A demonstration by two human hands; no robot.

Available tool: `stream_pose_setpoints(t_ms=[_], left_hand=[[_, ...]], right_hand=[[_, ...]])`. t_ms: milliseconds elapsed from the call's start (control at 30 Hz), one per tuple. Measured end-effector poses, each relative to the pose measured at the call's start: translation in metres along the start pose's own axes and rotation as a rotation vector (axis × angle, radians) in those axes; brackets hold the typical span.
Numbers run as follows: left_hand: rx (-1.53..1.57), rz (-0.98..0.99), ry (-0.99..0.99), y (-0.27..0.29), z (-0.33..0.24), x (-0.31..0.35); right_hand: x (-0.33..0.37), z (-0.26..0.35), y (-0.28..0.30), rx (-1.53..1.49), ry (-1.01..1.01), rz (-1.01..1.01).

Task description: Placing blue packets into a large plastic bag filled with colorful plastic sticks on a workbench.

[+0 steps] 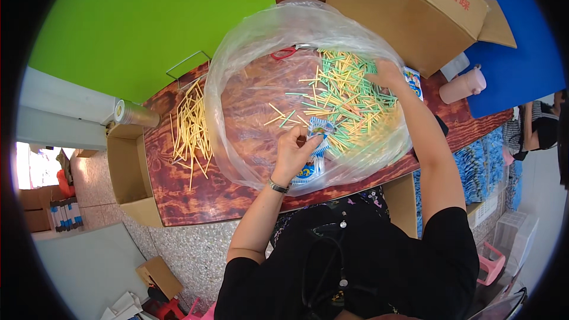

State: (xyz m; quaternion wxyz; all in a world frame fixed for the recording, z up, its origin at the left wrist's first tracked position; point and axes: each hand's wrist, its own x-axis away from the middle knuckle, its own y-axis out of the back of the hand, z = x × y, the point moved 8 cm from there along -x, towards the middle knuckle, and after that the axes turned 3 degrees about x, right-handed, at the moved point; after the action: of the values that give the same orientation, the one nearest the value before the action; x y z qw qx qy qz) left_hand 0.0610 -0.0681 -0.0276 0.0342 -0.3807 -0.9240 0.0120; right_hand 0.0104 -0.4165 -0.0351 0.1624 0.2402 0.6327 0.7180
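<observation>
My left hand point(292, 153) is closed on a small blue-and-white printed packet point(320, 128), pinched between thumb and fingers. Below it, another blue packet point(306, 172) lies at the near side of a big clear plastic bag point(240, 34), whose rim is spread wide on the table. Inside the bag, to the right, is a heap of thin short yellow and green sticks point(347, 92). My right hand point(386, 74) reaches over the heap's right far edge, fingers down at the green sticks. Its fingertips are blurred, so their grip is unclear. A few sticks lie loose left of the heap.
Longer yellow sticks point(192, 121) lie on the reddish wood table point(198, 201) at left. Red-handled scissors point(284, 53) rest at the bag's far side. A cardboard box point(403, 12), a pink bottle point(463, 85) and a canister point(135, 114) stand around. Blue packets point(480, 163) fill containers at right.
</observation>
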Motion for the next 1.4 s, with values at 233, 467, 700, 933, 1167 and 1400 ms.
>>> stream_pose_setpoints(t_ms=[233, 467, 700, 933, 1167, 1400], left_hand=[[0.014, 0.019, 0.047, -0.001, 0.004, 0.000], [-0.016, 0.013, -0.010, -0.001, 0.000, 0.000], [-0.015, 0.011, -0.019, 0.005, 0.002, 0.000], [0.002, -0.052, -0.068, 0.029, 0.007, 0.002], [-0.024, -0.076, -0.052, 0.036, -0.007, 0.002], [-0.094, -0.142, -0.118, 0.035, 0.003, 0.003]], right_hand=[[0.020, 0.022, 0.012, 0.055, -0.166, 0.159], [0.016, 0.013, -0.004, 0.036, -0.310, 0.123], [0.010, -0.006, -0.023, -0.070, -0.267, 0.317], [0.061, 0.043, 0.034, -0.878, -0.031, 0.284], [0.064, 0.081, 0.030, -0.459, 0.107, 0.681], [0.039, 0.150, -0.043, 0.565, 0.390, 0.362]])
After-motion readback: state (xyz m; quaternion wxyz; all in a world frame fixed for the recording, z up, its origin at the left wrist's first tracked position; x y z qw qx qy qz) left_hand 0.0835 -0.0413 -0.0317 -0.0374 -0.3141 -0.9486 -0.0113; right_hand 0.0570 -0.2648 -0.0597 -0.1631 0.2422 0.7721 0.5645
